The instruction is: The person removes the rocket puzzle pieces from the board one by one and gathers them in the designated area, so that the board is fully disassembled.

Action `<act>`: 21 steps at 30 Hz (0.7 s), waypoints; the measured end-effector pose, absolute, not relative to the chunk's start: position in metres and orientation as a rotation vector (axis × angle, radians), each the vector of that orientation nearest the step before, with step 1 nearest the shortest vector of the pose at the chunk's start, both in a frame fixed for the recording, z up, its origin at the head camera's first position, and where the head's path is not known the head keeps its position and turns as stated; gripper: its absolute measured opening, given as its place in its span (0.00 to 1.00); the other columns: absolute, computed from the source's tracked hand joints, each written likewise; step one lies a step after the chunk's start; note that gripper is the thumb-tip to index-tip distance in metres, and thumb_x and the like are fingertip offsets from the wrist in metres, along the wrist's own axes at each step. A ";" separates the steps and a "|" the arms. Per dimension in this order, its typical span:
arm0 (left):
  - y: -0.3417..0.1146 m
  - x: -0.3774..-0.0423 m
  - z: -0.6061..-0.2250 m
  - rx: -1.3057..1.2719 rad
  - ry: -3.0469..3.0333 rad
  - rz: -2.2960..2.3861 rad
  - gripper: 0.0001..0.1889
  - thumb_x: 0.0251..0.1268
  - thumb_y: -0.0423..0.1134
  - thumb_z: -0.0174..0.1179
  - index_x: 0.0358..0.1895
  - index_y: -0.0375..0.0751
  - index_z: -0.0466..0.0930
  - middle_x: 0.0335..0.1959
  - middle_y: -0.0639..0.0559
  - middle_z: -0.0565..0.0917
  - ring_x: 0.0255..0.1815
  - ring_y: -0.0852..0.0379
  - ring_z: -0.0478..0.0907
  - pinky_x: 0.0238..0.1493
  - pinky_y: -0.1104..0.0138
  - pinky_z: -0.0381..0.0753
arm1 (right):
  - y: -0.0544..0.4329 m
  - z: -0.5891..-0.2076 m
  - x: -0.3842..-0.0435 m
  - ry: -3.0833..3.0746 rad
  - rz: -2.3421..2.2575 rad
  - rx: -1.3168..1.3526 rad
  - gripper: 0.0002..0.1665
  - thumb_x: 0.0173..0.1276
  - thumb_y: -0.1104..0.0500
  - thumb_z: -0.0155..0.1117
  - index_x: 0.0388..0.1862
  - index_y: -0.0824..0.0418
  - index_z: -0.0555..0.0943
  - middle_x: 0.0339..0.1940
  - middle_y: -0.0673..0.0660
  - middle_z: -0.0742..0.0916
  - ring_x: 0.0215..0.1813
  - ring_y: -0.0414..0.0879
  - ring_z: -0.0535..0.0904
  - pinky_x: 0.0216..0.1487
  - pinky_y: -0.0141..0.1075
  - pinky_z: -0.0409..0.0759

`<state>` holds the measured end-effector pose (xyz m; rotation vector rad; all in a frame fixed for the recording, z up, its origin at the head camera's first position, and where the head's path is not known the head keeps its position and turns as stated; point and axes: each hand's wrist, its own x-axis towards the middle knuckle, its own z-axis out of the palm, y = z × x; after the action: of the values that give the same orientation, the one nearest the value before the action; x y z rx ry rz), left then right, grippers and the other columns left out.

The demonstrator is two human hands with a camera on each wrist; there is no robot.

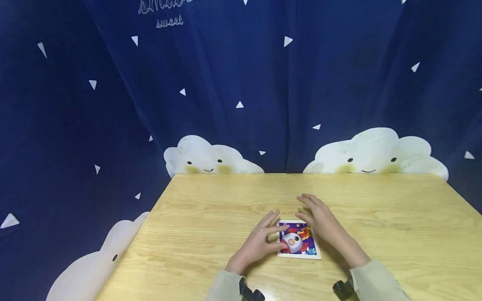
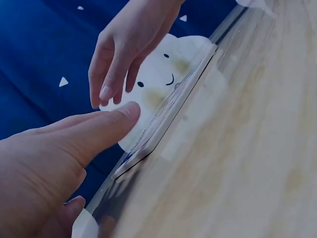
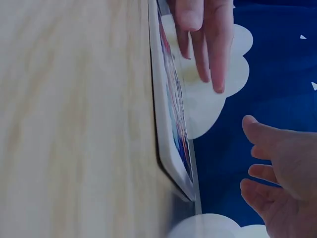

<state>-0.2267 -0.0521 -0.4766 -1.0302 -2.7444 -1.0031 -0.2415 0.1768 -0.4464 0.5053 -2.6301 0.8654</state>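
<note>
While a wooden table (image 1: 196, 225) bears a picture (image 1: 299, 240), blue curtains (image 1: 241, 67) hang behind

Table (image 1: 188, 234), pale wood, streaked grain | A white-rimmed board (image 1: 301, 240) lies flat on top, its purple cartoon picture (image 1: 306, 246) facing up

purple picture board (image 1: 299, 241), yellow woodgrain table (image 1: 399, 221), navy curtain (image 1: 226, 67)
</note>
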 end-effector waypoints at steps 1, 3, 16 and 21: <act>-0.052 -0.226 -0.477 -1.040 -2.748 -0.984 0.27 0.58 0.52 0.67 0.63 0.58 0.77 0.79 0.48 0.58 0.81 0.46 0.52 0.75 0.42 0.61 | 0.176 -0.447 -0.242 -2.631 0.866 0.516 0.30 0.66 0.58 0.67 0.65 0.69 0.74 0.66 0.71 0.76 0.67 0.70 0.71 0.66 0.63 0.72; -0.052 -0.226 -0.477 -1.055 -2.765 -0.955 0.26 0.59 0.52 0.66 0.63 0.58 0.78 0.79 0.48 0.59 0.81 0.46 0.52 0.75 0.43 0.61 | 0.173 -0.448 -0.243 -2.634 0.857 0.543 0.28 0.66 0.59 0.67 0.62 0.69 0.76 0.63 0.70 0.77 0.65 0.69 0.73 0.65 0.62 0.73; -0.056 -0.224 -0.480 -1.068 -2.846 -0.883 0.23 0.61 0.56 0.64 0.60 0.62 0.79 0.79 0.48 0.58 0.81 0.44 0.51 0.77 0.42 0.57 | 0.161 -0.459 -0.245 -2.690 0.935 0.656 0.15 0.61 0.65 0.70 0.47 0.67 0.84 0.35 0.55 0.82 0.33 0.39 0.74 0.32 0.27 0.76; -0.056 -0.224 -0.481 -1.071 -2.844 -0.835 0.22 0.62 0.56 0.63 0.60 0.61 0.80 0.77 0.46 0.62 0.80 0.44 0.54 0.78 0.46 0.57 | 0.158 -0.466 -0.246 -2.704 1.000 0.683 0.07 0.59 0.66 0.71 0.37 0.63 0.84 0.30 0.52 0.81 0.32 0.36 0.72 0.31 0.27 0.74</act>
<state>-0.2239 -0.0556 -0.4811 -1.0712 -2.8436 -0.8345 -0.2462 0.1584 -0.4660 0.6827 -2.7038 1.0003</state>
